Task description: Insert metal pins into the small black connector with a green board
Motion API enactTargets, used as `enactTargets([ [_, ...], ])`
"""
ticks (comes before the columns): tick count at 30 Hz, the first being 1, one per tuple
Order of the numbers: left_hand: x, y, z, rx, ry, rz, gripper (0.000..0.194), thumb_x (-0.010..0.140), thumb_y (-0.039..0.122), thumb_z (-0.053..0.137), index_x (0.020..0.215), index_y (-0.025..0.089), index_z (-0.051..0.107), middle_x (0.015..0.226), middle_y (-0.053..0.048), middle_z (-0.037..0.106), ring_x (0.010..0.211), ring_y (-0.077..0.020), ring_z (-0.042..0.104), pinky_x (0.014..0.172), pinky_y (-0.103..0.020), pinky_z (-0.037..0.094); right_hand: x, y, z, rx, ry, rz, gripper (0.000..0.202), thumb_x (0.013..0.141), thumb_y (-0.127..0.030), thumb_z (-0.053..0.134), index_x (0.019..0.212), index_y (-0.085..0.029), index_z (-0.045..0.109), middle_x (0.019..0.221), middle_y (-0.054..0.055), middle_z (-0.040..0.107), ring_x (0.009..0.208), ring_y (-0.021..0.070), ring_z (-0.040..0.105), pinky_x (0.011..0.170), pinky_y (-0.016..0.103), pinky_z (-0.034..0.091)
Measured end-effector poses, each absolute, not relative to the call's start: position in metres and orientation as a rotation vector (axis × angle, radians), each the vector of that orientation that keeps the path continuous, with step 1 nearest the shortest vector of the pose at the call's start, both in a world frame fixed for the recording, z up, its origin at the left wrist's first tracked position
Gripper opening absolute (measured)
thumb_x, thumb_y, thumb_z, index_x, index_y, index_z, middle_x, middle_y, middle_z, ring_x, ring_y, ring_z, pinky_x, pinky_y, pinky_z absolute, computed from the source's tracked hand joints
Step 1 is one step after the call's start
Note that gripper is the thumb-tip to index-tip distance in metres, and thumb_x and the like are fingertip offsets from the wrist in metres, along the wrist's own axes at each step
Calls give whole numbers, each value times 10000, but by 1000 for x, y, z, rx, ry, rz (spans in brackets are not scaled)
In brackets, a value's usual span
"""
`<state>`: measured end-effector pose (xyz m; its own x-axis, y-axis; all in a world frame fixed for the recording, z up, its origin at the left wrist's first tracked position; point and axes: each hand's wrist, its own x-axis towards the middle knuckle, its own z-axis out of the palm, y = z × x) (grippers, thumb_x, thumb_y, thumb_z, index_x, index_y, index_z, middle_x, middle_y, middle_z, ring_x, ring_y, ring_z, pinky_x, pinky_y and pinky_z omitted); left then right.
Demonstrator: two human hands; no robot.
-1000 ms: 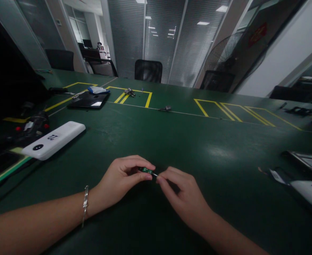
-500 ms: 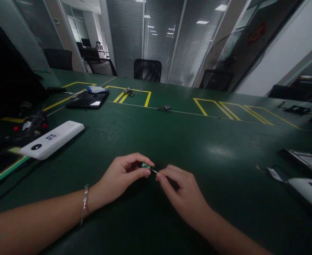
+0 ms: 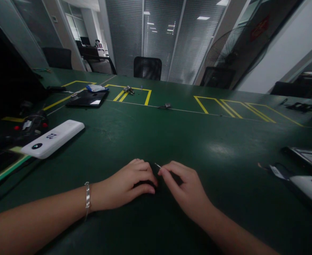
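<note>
My right hand (image 3: pixel 185 180) is closed in a pinch on a short, thin metal rod (image 3: pixel 157 165). Its bare end sticks out toward the upper left, over the green tabletop. Just left of it, my left hand (image 3: pixel 129 184) lies low over the table with the back upward. Its fingers are curled downward and the thumb is bent in below them. The fingertips are partly turned away, so what they hold is hidden. No green circuit board shows now. A silver bracelet (image 3: pixel 87 195) circles the left wrist.
At left lie a white power bank (image 3: pixel 59 137) marked 22 and a black device with red buttons (image 3: pixel 32 124). Farther back are a black laptop-like slab (image 3: pixel 78 99), metal parts (image 3: pixel 128 90) and a small dark part (image 3: pixel 167 105). Another white power bank (image 3: pixel 311 191) sits at right.
The small green circuit board between my left fingers has gone out of sight. My left hand has turned over and its fingers curled down. The rod in my right hand now points free, apart from the board.
</note>
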<state>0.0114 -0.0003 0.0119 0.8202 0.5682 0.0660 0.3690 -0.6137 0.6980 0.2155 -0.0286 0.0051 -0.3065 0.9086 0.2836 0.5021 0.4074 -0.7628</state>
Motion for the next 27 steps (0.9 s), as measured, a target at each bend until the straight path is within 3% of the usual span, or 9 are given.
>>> enactTargets([
  [12, 16, -5, 8, 2403, 785, 369, 229, 938, 235, 529, 1160, 221, 580, 1127, -70, 528, 1047, -231, 491, 922, -363, 407, 218, -29, 3, -1219, -1955, 773, 190, 938, -198, 497, 822, -186, 647, 768, 2, 625, 727, 144, 592, 659, 262, 417],
  [19, 17, -8, 11, 2333, 999, 460, 231, 895, 367, 587, 1019, 179, 537, 1035, -59, 552, 925, -229, 515, 809, -376, 433, 220, -22, 3, -1254, -1863, 944, 150, 943, -251, 502, 906, -208, 640, 812, -6, 639, 735, 146, 604, 660, 266, 450],
  [22, 20, -12, 13, 2377, 1022, 423, 421, 784, 500, 684, 995, 170, 529, 1008, -62, 553, 885, -244, 509, 767, -388, 429, 221, -21, 1, -1249, -1912, 883, 100, 882, -172, 560, 944, -206, 630, 881, 6, 640, 819, 163, 607, 730, 288, 462],
  [24, 21, -14, 14, 2413, 1016, 391, 519, 711, 565, 721, 990, 170, 535, 1004, -66, 554, 879, -255, 506, 766, -401, 425, 221, -22, 0, -1240, -1972, 833, 204, 833, -77, 547, 975, -205, 617, 921, 13, 628, 871, 171, 599, 773, 302, 459],
  [27, 22, -17, 13, 2452, 1023, 353, 431, 761, 492, 703, 1008, 178, 541, 1005, -64, 558, 885, -256, 501, 775, -407, 422, 222, -24, 2, -1242, -2072, 811, 361, 763, 12, 504, 1029, -218, 585, 964, 15, 607, 888, 172, 587, 775, 303, 460],
])
